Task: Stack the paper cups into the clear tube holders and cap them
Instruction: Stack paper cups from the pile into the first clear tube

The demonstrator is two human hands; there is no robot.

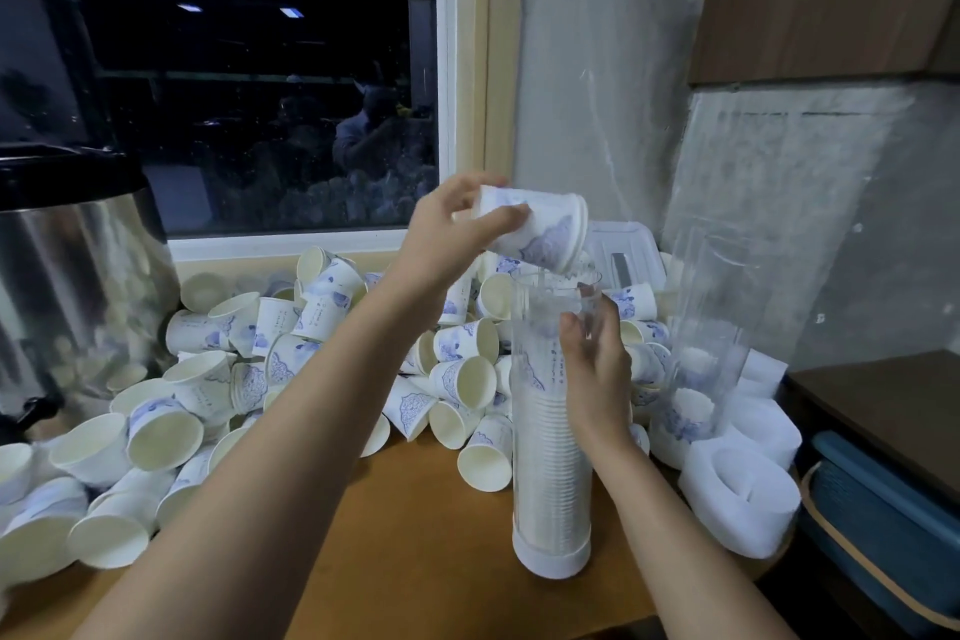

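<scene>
1. Firstly, we see one window with a white frame and dark glass behind everything.
2. Under it we have one wooden table, brown and smooth.
3. At the left edge stands one steel urn, round and shiny, with a black lid.
4. At the right edge, lower than the table, we see one blue basket with a tan rim.
5. Across the back of the table lies a heap of paper cups, too many for us to count. They are white with blue print and cream inside, and most lie on their sides.
6. We count two tubes. One clear tube stands upright near the front of the table. A second clear tube stands further right, near the wall. We cannot tell if the cups seen through it are inside it.
7. Inside the first tube sits one stack of cups, packed tightly, filling more than half of it.
8. One white cap closes its bottom end. Some loose white caps, at least two, lie just to the right.
9. Our right hand wraps its fingers around the upper part of this tube.
10. Our left hand pinches one paper cup at its base between thumb and fingers. The cup is tilted, its mouth just above the open top of the tube.
</scene>
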